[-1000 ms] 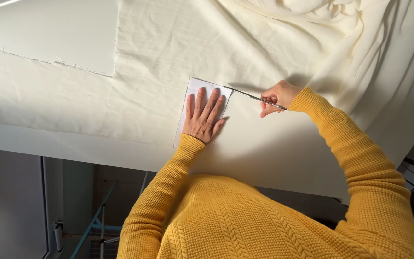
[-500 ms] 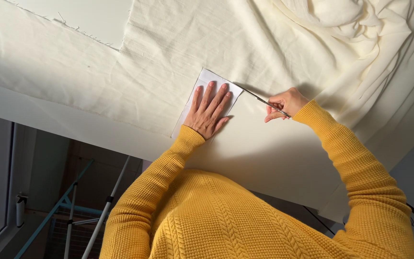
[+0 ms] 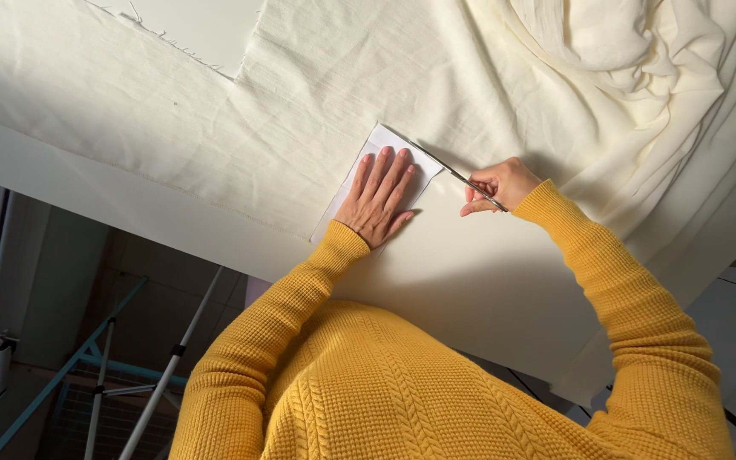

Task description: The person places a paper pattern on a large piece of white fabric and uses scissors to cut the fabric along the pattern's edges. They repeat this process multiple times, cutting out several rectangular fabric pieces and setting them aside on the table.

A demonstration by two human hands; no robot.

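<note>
My left hand (image 3: 379, 198) lies flat with fingers spread on a small white paper piece (image 3: 376, 145) that rests on cream fabric (image 3: 317, 94). My right hand (image 3: 497, 184) grips a thin pencil-like tool (image 3: 451, 169); its tip touches the paper's right edge near the upper corner. Both arms wear yellow knitted sleeves. Most of the paper is hidden under my left palm.
The fabric covers a white table (image 3: 129, 192) and bunches in folds at the upper right (image 3: 632, 60). A frayed fabric edge (image 3: 172, 43) runs at the upper left. Below the table's edge stands a metal drying rack (image 3: 112, 375).
The view has shifted, so the table appears more tilted. My left hand stays flat on the paper. My right hand keeps the tool at the paper's right edge.
</note>
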